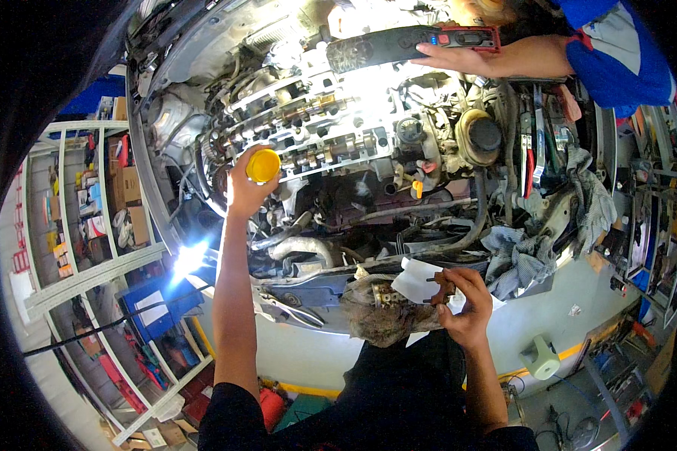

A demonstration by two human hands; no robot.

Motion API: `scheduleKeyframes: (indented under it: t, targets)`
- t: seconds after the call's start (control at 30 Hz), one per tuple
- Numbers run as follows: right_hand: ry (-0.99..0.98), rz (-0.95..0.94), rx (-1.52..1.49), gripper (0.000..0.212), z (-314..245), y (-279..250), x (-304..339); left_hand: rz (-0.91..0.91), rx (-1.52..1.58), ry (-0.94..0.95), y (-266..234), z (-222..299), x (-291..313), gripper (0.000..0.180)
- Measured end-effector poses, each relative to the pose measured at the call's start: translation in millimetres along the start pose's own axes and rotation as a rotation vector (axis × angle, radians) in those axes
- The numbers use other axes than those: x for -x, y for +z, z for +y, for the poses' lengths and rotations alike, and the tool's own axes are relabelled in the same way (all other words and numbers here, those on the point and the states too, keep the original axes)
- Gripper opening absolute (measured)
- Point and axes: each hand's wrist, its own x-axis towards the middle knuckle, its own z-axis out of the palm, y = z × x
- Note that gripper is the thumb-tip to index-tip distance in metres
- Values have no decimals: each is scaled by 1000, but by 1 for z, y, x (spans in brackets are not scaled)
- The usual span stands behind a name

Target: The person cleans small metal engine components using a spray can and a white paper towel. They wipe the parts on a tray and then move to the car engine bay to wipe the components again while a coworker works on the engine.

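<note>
My left hand is wrapped round a yellow cup-like container, held over the left end of the opened engine, near its camshafts. My right hand, nearer to me at the front edge of the engine bay, pinches a small brownish metal bracket-shaped part. Behind that part lies a white sheet of paper. To its left, a grey rag carries several small brassy metal pieces.
From the upper right, a co-worker's hand holds a black-and-red work light over the engine. Pliers lie on the front edge. Hand tools and crumpled cloths are at the right. A bright lamp shines at the left, near shelves.
</note>
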Motion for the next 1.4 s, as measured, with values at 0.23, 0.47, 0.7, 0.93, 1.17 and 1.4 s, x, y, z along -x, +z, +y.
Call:
scheduleKeyframes:
  t: [0.23, 0.47, 0.7, 0.93, 1.17, 1.4]
  targets:
    - [-12, -2, -13, 59, -1, 3, -2, 10, 16, -32, -1, -9, 2, 62]
    - [-74, 7, 11, 58, -8, 9, -8, 90, 101, 2, -11, -26, 8, 62]
    - [-40, -2, 21, 59, 0, 12, -4, 89, 34, -75, -28, -48, 14, 64]
    - [-64, -3, 12, 60, -5, 13, -7, 120, -35, -73, -42, -57, 23, 63]
    - [-72, -20, 35, 59, -4, 14, -8, 106, -59, -114, -48, -50, 26, 58]
    - [-67, -33, 0, 60, 0, 13, -6, 95, -156, -96, -48, -46, 25, 58]
